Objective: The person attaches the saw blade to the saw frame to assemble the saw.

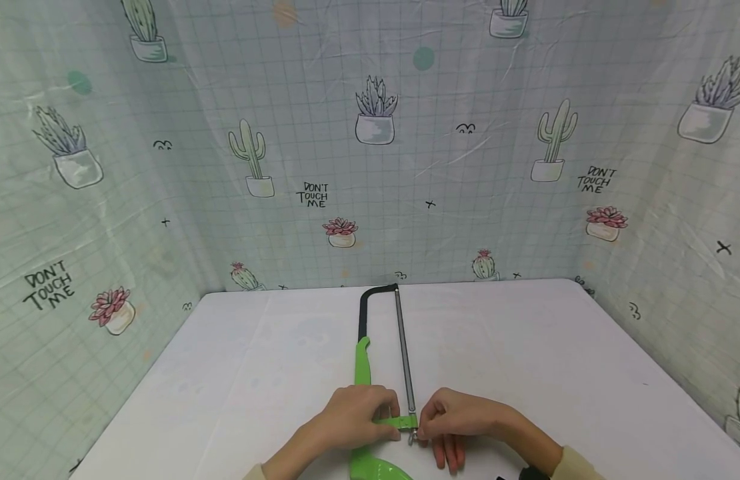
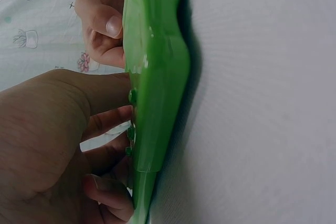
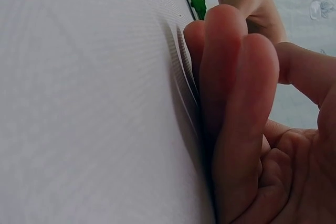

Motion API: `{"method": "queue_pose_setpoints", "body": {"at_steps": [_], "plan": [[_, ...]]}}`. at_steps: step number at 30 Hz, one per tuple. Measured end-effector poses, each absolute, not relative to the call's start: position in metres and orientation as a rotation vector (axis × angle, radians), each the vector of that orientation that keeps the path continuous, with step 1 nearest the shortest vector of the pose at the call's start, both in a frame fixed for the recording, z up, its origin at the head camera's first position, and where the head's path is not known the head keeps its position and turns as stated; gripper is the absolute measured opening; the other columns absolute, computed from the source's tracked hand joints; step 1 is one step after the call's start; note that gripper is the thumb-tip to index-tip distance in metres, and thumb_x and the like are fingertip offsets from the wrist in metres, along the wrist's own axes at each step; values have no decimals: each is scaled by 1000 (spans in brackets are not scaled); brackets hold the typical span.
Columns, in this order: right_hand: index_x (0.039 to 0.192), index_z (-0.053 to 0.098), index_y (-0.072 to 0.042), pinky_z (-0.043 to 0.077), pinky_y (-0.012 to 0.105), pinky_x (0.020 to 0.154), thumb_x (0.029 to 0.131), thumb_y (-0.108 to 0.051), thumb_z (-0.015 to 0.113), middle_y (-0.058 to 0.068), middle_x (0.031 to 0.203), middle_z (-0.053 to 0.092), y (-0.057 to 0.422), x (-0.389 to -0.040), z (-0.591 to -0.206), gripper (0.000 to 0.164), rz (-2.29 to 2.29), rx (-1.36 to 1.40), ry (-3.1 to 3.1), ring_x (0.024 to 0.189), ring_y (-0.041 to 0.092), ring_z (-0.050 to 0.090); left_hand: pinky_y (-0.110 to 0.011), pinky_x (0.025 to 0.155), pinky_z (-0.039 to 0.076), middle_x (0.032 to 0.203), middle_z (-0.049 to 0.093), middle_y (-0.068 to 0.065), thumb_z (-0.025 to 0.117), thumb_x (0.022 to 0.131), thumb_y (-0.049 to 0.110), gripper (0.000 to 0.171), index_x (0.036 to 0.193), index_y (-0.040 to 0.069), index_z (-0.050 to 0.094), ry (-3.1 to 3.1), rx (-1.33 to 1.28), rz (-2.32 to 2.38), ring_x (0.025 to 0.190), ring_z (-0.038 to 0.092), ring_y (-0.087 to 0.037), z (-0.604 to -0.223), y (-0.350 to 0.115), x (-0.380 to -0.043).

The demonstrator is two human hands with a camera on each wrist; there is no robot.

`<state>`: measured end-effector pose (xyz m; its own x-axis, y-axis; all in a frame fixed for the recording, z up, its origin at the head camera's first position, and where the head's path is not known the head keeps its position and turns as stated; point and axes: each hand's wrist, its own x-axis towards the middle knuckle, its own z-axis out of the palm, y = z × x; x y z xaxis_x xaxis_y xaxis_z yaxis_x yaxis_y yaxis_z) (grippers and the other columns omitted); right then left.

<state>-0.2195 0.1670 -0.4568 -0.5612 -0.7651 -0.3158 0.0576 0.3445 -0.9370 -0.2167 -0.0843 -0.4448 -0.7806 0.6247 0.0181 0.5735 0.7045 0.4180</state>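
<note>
A hacksaw (image 1: 362, 363) with a green handle and black front frame lies on the table, its grey blade (image 1: 405, 347) running along the right side. My left hand (image 1: 357, 419) grips the green frame near the handle, thumb and fingers on either side of the short crosspiece (image 1: 400, 422). At the blade's near end, the thumb and index finger of my right hand (image 1: 457, 417) pinch at a small metal wing nut (image 1: 413, 438). Its other fingers (image 3: 226, 77) extend low over the tabletop. In the left wrist view the green handle (image 2: 157, 87) hides some of the left fingertips.
The white table (image 1: 274, 360) extends around the saw on both sides. Behind it and along the sides hangs a pale curtain (image 1: 430, 153) printed with cacti. A dark band (image 1: 533, 473) shows near the right wrist at the bottom edge.
</note>
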Motion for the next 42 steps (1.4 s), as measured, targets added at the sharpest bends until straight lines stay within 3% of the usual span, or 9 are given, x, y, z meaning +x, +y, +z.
{"method": "queue_pose_setpoints", "body": {"at_steps": [4,6,13,18,22,26,33,38,42], "plan": [[94,73,-2,50,20,44,98,-19,60,46,78,64,167,-220,-457,22,-1315,-632,1812,46,5,64,-21,65,40,79,59,22,81,83,48,23,93,31,70,2787,988,617,72,51,4,-446,-85,-217],[95,73,-1,50,20,45,98,-19,60,54,85,58,167,-220,-458,22,-1318,-638,1807,46,5,64,-21,65,40,79,59,22,81,83,48,23,93,31,70,2789,989,615,72,51,4,-446,-85,-217],[95,71,1,50,20,45,97,-16,61,39,75,67,169,-221,-458,21,-1321,-649,1794,48,5,65,-21,65,40,79,60,22,81,83,48,23,92,31,70,2797,1000,619,72,51,5,-448,-85,-218],[96,71,1,50,19,45,97,-16,61,51,82,59,169,-221,-458,21,-1326,-666,1783,48,5,65,-21,65,41,80,60,22,81,83,49,23,92,31,70,2795,1004,618,72,51,5,-448,-85,-218],[95,72,-1,50,19,45,96,-15,61,24,67,70,169,-221,-458,19,-1326,-663,1778,48,4,65,-21,65,41,79,60,22,81,83,48,23,92,31,70,2796,1004,622,72,51,5,-448,-85,-218],[96,72,-2,50,19,46,97,-15,61,-4,65,70,169,-221,-457,17,-1327,-654,1765,49,3,65,-21,64,40,78,59,22,82,82,48,23,92,31,70,2796,1007,626,71,51,5,-448,-85,-219],[96,71,-3,50,18,46,96,-16,61,-2,65,70,169,-220,-456,16,-1316,-640,1775,49,3,65,-21,64,40,79,59,23,81,83,49,23,92,31,70,2792,998,633,72,50,5,-448,-85,-218],[97,69,-3,50,20,45,95,-14,62,12,66,72,169,-220,-456,13,-1323,-646,1779,48,5,65,-21,65,40,78,59,23,81,83,49,23,92,31,70,2790,991,637,71,50,5,-448,-85,-218],[96,67,-5,50,20,45,95,-13,61,2,64,71,169,-219,-457,10,-1329,-648,1773,47,5,65,-21,65,40,79,59,23,81,83,49,23,93,32,70,2791,992,632,72,51,5,-448,-84,-218]]}}
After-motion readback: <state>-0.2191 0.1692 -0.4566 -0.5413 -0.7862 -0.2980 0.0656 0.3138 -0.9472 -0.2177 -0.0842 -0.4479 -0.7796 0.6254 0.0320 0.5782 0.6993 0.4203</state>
